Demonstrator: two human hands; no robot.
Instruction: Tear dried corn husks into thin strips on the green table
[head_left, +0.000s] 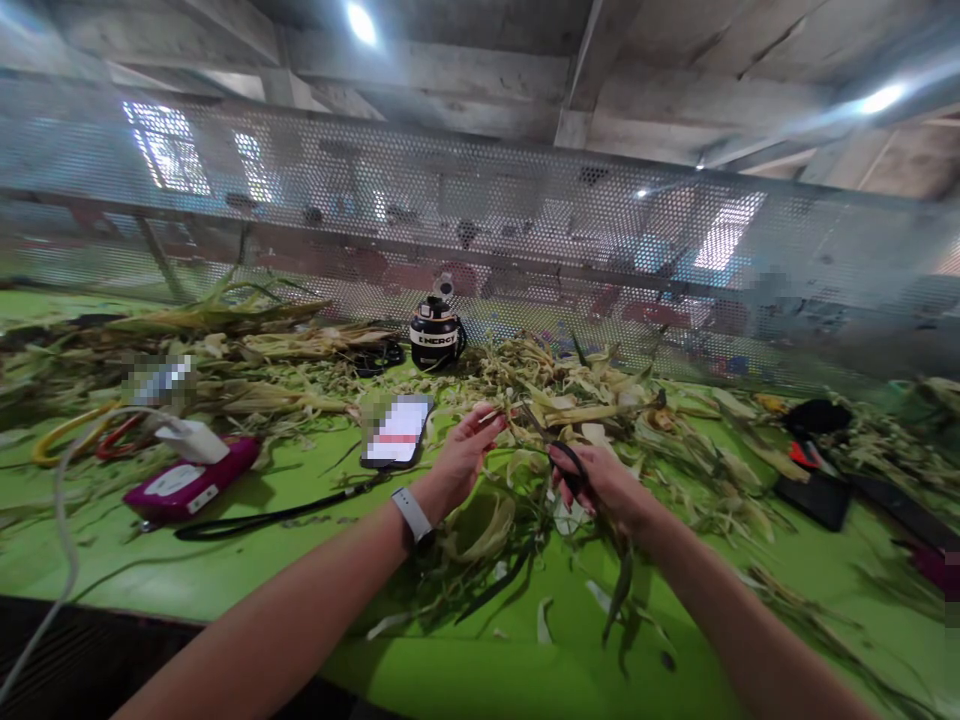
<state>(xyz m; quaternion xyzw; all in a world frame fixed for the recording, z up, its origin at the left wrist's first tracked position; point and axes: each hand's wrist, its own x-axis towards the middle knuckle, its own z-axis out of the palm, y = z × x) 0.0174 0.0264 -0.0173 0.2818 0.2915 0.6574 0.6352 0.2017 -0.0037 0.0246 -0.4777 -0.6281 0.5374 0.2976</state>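
My right hand (589, 475) is wrapped round the black handles of a pair of scissors (566, 458), whose blades point up and to the left. Close to the blade tips, my left hand (474, 442) is closed in a pinch. What sits between its fingertips is too small to make out. A white-banded watch (412, 514) is on the left wrist. Beneath and between both hands lies a loose heap of green and pale leaf strips (480, 535) that look like corn husks.
A phone with a lit screen (397, 430) lies left of my hands, near a purple power strip (191, 485) with a white charger and cable. Behind stands a black bottle (435, 335). Dry husks (300, 345) spread along a perforated metal screen (480, 220). A dark flat object (814, 498) lies right.
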